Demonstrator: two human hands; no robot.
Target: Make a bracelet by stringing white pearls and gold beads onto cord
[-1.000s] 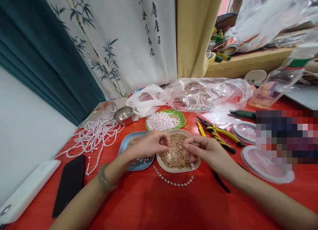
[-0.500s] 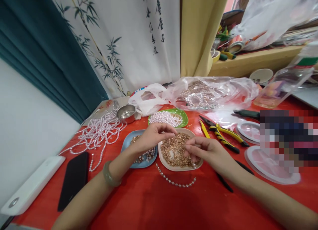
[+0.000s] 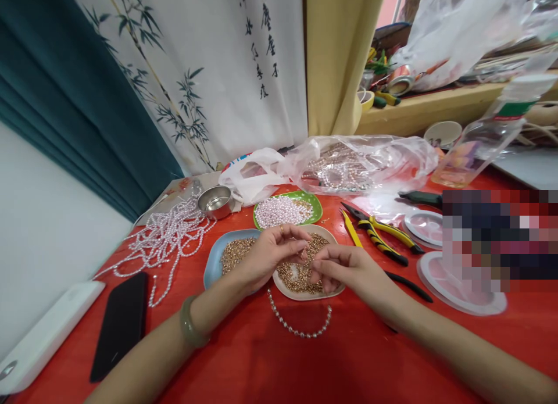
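My left hand (image 3: 281, 250), a ring on one finger and a green bangle (image 3: 190, 325) on the wrist, hovers over the edge of a cream plate (image 3: 291, 293) of gold beads. Its thumb and fingers are drawn together. Close by on the right, my right hand (image 3: 337, 268) pinches with thumb and forefinger. Whatever lies between the fingertips is too small to make out. Below both hands curves a short beaded strand (image 3: 300, 333); any thread joining it to them is not visible. A blue plate (image 3: 212, 267) with gold beads sits partly behind my left hand.
A green plate (image 3: 317, 209) of white beads stands behind. Pearl strands (image 3: 168, 235), a metal bowl (image 3: 215, 202) and a phone (image 3: 120, 328) are on the left. Yellow-black pliers (image 3: 381, 241), yellow tweezers (image 3: 351, 228) and white spools (image 3: 462, 285) lie right.
My hands have come closer together, the left lowering toward the right. The beaded strand now bends in a deeper curve. The whole view has shifted slightly.
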